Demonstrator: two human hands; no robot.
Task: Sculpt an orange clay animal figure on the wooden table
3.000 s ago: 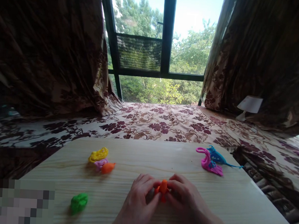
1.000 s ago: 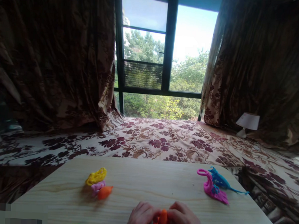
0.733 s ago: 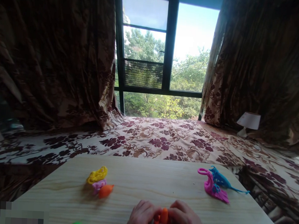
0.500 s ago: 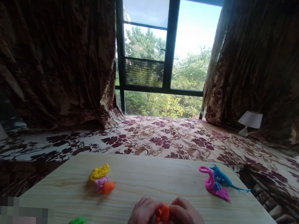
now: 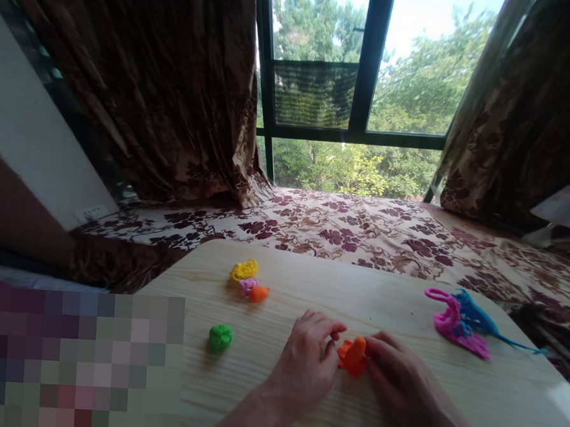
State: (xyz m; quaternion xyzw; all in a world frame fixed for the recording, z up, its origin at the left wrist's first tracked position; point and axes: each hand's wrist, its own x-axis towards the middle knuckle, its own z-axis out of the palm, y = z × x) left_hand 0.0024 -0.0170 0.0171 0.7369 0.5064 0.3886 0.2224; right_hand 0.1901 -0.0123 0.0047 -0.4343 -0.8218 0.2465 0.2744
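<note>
A lumpy piece of orange modelling clay [image 5: 353, 356] is pinched at its right side by the fingers of my right hand [image 5: 398, 375]. My left hand [image 5: 306, 355] is just left of the clay, its thumb and curved fingers apart with nothing between them. The thumb tip comes close to the clay; whether it touches, I cannot tell. Both hands are low over the wooden table [image 5: 291, 277]. Farther left on the table lies a green clay ball [image 5: 220, 337].
At the table's far left sit a yellow stringy clay clump [image 5: 244, 270], a pale pink piece [image 5: 248, 286] and a smaller orange piece [image 5: 260, 294]. To the right lie a magenta clay shape [image 5: 455, 324] and a blue one [image 5: 480, 316]. A lamp [image 5: 565, 209] stands beyond.
The view has tipped down and swung left. My left hand has loosened from the orange clay and drawn a little left; my right hand still holds it.
</note>
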